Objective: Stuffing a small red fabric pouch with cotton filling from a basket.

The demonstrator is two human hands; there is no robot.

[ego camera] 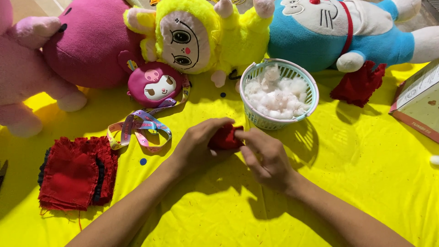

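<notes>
Both hands meet over the yellow cloth (356, 174) near the middle. My left hand (199, 144) curls around a small red fabric piece (225, 138), and my right hand (264, 155) pinches its right edge with the fingertips. Just beyond the hands stands a pale green plastic basket (256, 116) filled with white cotton stuffing (276, 96). A stack of red fabric pieces (75, 174) lies at the lower left.
Plush toys line the far edge: pink ones (87, 45), a yellow one (201, 32), a blue and white one (338, 32). A small pink pouch (155, 84) with a patterned lanyard (141, 126), another red fabric piece (359, 84) and a cardboard box (418, 103) lie around.
</notes>
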